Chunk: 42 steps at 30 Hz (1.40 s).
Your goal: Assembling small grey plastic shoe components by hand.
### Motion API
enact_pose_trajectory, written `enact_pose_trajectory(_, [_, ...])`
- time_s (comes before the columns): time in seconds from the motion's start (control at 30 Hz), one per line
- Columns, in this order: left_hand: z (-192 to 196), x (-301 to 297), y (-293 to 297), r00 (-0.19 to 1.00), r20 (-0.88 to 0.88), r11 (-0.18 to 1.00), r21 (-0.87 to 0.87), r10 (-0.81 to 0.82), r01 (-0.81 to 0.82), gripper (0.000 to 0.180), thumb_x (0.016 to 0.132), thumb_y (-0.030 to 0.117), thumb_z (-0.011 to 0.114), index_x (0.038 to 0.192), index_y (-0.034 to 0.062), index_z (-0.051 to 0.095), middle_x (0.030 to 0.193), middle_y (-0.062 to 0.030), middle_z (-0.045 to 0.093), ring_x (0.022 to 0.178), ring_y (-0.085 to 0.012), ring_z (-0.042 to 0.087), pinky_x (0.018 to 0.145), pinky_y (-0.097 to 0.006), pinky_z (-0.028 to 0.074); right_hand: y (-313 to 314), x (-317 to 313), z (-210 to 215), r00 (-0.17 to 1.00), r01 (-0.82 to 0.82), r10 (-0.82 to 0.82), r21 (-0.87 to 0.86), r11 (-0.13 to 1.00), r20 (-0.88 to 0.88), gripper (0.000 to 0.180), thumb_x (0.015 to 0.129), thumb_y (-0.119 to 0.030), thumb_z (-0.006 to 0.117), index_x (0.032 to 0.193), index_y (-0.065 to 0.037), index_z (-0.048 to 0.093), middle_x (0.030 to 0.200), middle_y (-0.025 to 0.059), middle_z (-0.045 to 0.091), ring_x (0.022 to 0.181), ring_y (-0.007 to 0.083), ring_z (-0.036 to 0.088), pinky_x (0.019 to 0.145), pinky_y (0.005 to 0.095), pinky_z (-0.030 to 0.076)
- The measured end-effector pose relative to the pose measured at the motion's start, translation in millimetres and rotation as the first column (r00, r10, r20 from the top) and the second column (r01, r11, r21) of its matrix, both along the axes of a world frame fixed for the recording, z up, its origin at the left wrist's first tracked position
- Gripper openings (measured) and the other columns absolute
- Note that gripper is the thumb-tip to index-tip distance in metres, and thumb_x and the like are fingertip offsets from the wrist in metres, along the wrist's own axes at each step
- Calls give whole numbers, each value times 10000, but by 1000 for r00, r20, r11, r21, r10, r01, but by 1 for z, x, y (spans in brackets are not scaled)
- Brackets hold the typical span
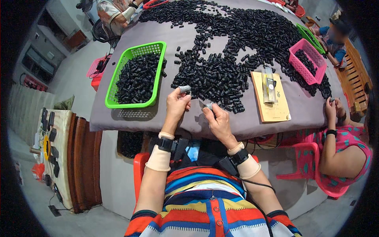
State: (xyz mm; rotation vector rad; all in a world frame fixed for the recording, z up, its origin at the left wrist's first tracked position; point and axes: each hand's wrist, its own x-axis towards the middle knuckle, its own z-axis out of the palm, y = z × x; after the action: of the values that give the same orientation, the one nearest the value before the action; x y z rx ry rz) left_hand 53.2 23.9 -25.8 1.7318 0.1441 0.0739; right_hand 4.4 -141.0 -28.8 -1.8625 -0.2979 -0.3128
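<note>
At frame centre, the left hand (176, 103) pinches a small grey cap (184, 89); the right hand (218, 120) grips another grey piece (209, 106). Black parts (237, 43) litter the grey tablecloth (189, 35). A green basket (156, 48) sits upper left, a pink basket (312, 77) upper right, and a tan card (272, 108) under a clear packet (269, 85) at right.

To the right of the heap of black parts (237, 51) on my worktop (189, 39) lies a flat tan rectangular card (276, 108) with dark print. A clear, narrow plastic packet (269, 85) rests lengthwise on its upper half.
</note>
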Motion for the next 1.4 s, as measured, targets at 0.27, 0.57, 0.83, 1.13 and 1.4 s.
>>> enact_pose_trajectory(0.27, [-8, -29, -6, 968, -57, 683, -719, -243, 129, 269, 836, -16, 569, 1104, -5, 557, 806, -73, 594, 646, -149, 610, 549, -235, 530, 0, 4, 1, 999, 29, -25, 147, 989, -30, 277, 888, -251, 544, 752, -12, 513, 603, 124, 546, 506, 185, 498, 486, 333, 379])
enact_pose_trajectory(0.57, [-13, -30, -7, 958, -62, 622, -771, -282, 133, 245, 845, -17, 550, 1090, -13, 560, 819, -77, 594, 676, -154, 611, 567, -236, 533, -3, 6, -4, 996, 8, 1, 94, 996, -95, 277, 872, -224, 566, 715, -7, 500, 574, 120, 492, 493, 134, 416, 468, 317, 353])
enact_pose_trajectory(0.83, [-12, -33, -2, 947, -26, 579, -797, -319, 173, 275, 852, 17, 552, 1126, 43, 558, 856, -40, 604, 674, -114, 570, 616, -227, 481, -2, 2, 0, 1000, -17, 18, -46, 999, 13, 247, 838, -234, 593, 723, -25, 530, 654, 156, 557, 583, 314, 557, 500, 374, 397])
enact_pose_trajectory(1.13, [-2, -36, -10, 958, -66, 637, -759, -280, 134, 203, 811, -10, 562, 1012, 4, 584, 760, -40, 606, 592, -94, 568, 503, -200, 451, 0, -3, 3, 1000, 3, -3, 89, 996, 0, 212, 845, -196, 584, 754, -15, 521, 650, 129, 551, 561, 253, 538, 519, 341, 401])
enact_pose_trajectory(1.4, [-6, -37, -15, 963, -97, 778, -613, -250, 140, 189, 814, 26, 603, 1002, 8, 588, 732, -31, 610, 538, -74, 552, 431, -173, 427, 0, -3, 3, 998, -55, 56, 95, 994, -12, 200, 848, -183, 582, 774, -7, 522, 669, 121, 552, 565, 212, 520, 529, 314, 406])
